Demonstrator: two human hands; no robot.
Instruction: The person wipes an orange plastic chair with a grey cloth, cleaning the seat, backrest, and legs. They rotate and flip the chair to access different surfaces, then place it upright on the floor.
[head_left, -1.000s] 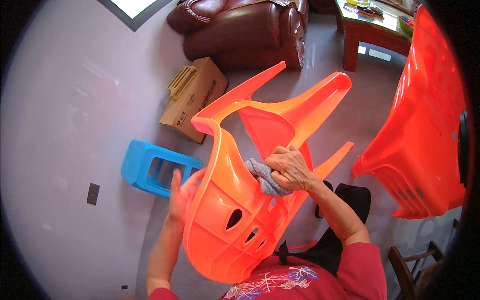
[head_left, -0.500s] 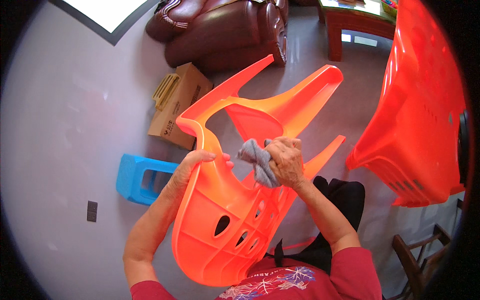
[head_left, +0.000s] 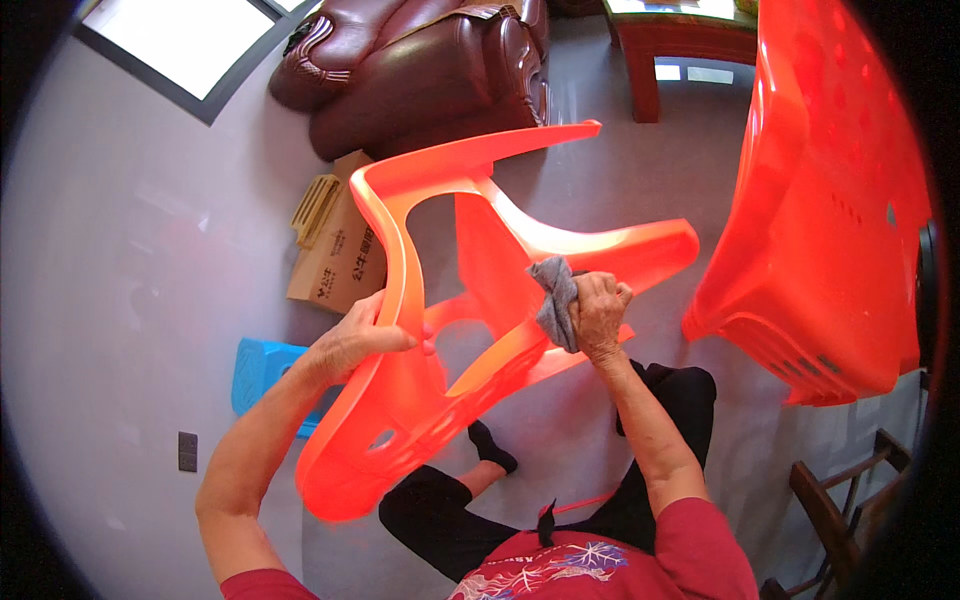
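Note:
An orange-red plastic armchair (head_left: pixel 480 225) is tilted up in front of me, its legs pointing away to the far right and its holed backrest low toward my lap. My left hand (head_left: pixel 362 338) grips the chair's left armrest edge, thumb on the near side and fingertips showing round it. In my right hand (head_left: pixel 600 312) is a bunched grey cloth (head_left: pixel 556 303), which lies against or just over the chair's other armrest; whether it presses there is hard to tell.
Stacked red plastic chairs (head_left: pixel 810 250) stand at the right. A blue stool (head_left: pixel 262 375) and a cardboard box (head_left: pixel 340 255) with a yellow plastic piece (head_left: pixel 316 208) on it are at the left wall. Beyond are a brown leather sofa (head_left: pixel 420 90) and a wooden table (head_left: pixel 680 45). A dark wooden frame (head_left: pixel 830 515) is at lower right.
The chair has turned, its backrest swinging left and its legs tipping down to the right. My right hand with the cloth has moved slightly right; my left hand keeps its grip, lower and further left.

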